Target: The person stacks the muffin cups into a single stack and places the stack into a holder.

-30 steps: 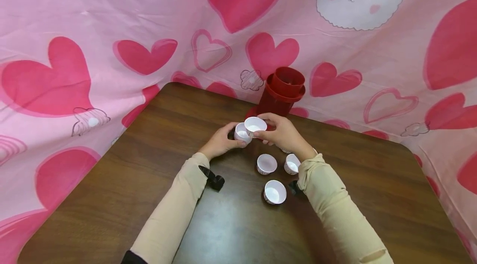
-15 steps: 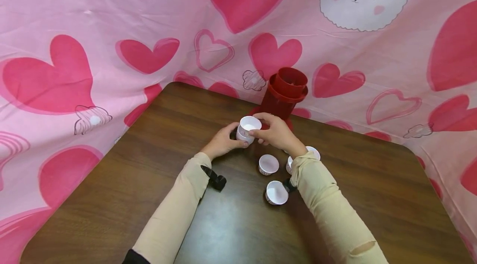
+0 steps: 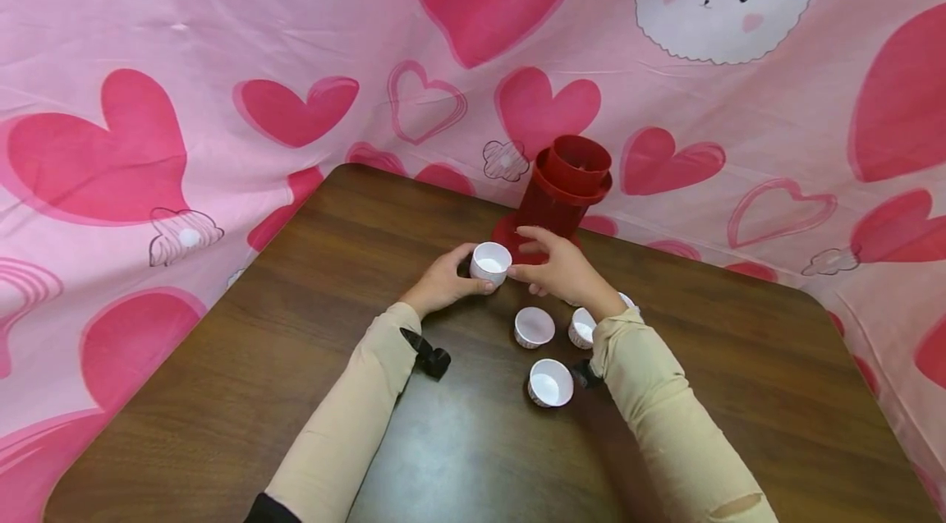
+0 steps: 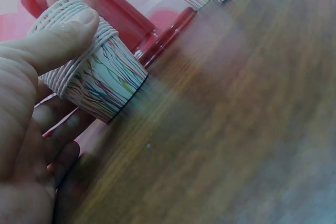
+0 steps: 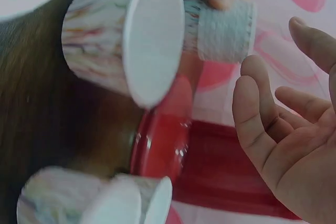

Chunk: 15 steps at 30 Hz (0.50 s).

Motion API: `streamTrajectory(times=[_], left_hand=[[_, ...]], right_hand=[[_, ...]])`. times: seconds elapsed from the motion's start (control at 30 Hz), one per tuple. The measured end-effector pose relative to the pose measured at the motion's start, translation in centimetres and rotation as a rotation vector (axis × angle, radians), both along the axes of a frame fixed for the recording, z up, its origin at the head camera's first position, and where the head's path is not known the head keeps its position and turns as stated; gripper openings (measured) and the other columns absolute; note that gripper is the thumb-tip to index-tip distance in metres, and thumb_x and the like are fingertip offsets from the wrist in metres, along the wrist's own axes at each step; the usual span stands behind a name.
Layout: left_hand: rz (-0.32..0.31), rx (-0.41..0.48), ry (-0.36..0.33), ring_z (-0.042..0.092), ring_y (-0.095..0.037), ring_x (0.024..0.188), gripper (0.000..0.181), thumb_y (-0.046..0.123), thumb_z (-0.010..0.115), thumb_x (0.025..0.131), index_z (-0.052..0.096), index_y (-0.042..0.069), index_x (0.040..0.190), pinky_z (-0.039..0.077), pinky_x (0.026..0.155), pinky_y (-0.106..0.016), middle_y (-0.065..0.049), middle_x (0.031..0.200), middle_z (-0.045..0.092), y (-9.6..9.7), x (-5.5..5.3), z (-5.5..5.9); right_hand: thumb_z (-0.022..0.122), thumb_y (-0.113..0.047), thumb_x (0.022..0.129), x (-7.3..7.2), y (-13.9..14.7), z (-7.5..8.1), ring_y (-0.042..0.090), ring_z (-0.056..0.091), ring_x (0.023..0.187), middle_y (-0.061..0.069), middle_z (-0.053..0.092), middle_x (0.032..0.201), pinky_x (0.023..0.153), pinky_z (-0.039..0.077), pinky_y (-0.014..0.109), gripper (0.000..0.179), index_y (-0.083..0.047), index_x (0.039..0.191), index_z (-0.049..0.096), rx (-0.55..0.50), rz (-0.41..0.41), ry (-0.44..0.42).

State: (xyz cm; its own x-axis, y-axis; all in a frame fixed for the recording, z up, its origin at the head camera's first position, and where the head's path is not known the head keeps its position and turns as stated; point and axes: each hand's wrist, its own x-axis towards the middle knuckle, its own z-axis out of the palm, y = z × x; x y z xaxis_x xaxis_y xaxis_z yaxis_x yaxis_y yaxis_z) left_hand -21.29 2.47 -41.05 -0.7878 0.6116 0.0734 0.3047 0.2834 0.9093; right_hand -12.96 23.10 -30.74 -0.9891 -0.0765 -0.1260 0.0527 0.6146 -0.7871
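Note:
A stack of nested paper cups (image 3: 490, 262), white inside, is gripped by my left hand (image 3: 446, 283). In the left wrist view the thumb lies across the rims, several of which sit close together above a wall with coloured wavy lines (image 4: 107, 80). Close to the right of the stack is my right hand (image 3: 563, 270), its fingers apart and nothing in them. In the right wrist view that hand (image 5: 294, 129) is spread beside the stack (image 5: 226, 32). Loose cups stand on the table near the right forearm, among them one cup (image 3: 534, 328) and a nearer cup (image 3: 550, 384).
Behind the hands stands a red cylindrical container (image 3: 557, 203) on a round base, with a narrower red ring at its top. Another cup (image 3: 582, 328) is partly hidden by the right sleeve. A pink heart-patterned cloth (image 3: 310, 30) hangs behind the wooden table (image 3: 244, 392).
The cup in my right hand went left and down into the cup in my left hand. My right hand then let go and drew back slightly to the right.

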Motion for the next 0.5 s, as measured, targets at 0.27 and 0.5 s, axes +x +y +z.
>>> streamTrajectory(times=[0.27,0.5], left_hand=[[-0.001,0.015,0.001,0.049,-0.028,0.129,0.072,0.025,0.086,0.082,0.052,0.006,0.143,0.032,0.113,-0.047,-0.013,0.137,0.058,0.1,0.2,0.2],[0.000,0.029,0.017,0.051,-0.029,0.127,0.072,0.025,0.086,0.082,0.052,0.005,0.142,0.034,0.112,-0.048,-0.013,0.135,0.059,0.0,0.2,0.0]], right_hand=[[0.076,-0.017,0.092,3.9,3.7,1.5,0.040,0.066,0.077,0.022,0.061,0.133,0.065,0.059,0.047,0.056,-0.006,0.143,0.054,0.017,-0.044,0.060],[0.076,-0.019,0.092,8.8,7.5,1.2,0.026,0.066,0.071,0.019,0.067,0.116,0.063,0.057,0.035,0.049,-0.006,0.136,0.060,0.138,-0.108,0.107]])
